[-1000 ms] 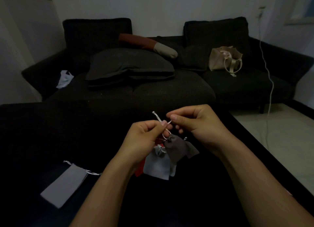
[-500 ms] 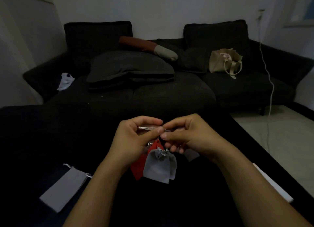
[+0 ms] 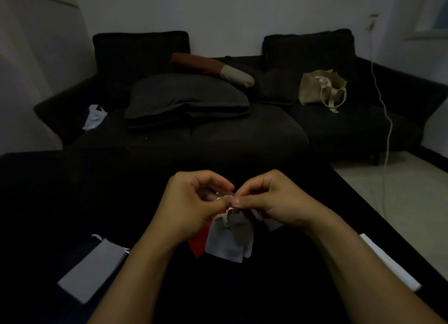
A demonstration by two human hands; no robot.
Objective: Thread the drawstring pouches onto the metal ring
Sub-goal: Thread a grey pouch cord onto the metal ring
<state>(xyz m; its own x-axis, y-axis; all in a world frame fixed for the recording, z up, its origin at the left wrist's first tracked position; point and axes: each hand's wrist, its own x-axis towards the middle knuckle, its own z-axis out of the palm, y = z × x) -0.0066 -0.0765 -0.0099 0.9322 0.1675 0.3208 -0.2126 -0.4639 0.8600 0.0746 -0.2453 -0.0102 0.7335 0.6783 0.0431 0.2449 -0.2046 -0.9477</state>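
My left hand [image 3: 194, 202] and my right hand [image 3: 271, 202] meet over the black table, thumbs and forefingers pinching a thin metal ring [image 3: 224, 195] that shows only as a glint between them. A cluster of pouches hangs from it below my fingers: a red pouch [image 3: 197, 242], a light grey pouch [image 3: 223, 243], a dark grey pouch [image 3: 240, 226], and a pale pouch [image 3: 271, 223] partly hidden under my right hand. A loose grey drawstring pouch [image 3: 93, 270] lies flat on the table at the left.
The black table [image 3: 266, 287] fills the foreground, with a white flat object [image 3: 388, 260] on its right edge. Behind stands a dark sofa [image 3: 242, 134] with cushions, a beige tote bag [image 3: 320, 87] and a white cable [image 3: 385, 120] down to the pale floor.
Both hands dropped from a raised position with the ring's end sticking up. The dark grey pouch, off to the right a second ago, now hangs in front of the light grey one.
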